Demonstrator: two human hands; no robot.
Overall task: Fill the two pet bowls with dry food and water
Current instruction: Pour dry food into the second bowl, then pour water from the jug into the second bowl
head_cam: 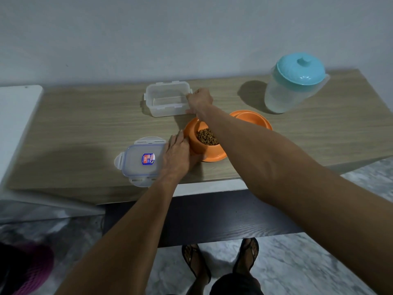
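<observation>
Two orange pet bowls stand on the wooden table [85, 124]. The near bowl [212, 155] holds brown dry food [206, 136]; the far bowl [253, 119] is partly hidden behind my right forearm. My left hand [177, 155] lies flat against the near bowl's left side, fingers together. My right hand [200, 100] grips the right end of an empty clear plastic container [165, 100] standing on the table behind the bowls. The container's lid [141, 160] lies flat at the front left. A translucent water jug [293, 84] with a turquoise lid stands at the back right.
A white surface [14, 124] adjoins the table on the left. The wall rises right behind the table. A dark lower shelf [202, 216] sticks out under the front edge, above my sandalled feet on the marbled floor. Something pink and dark [32, 269] sits at the bottom left.
</observation>
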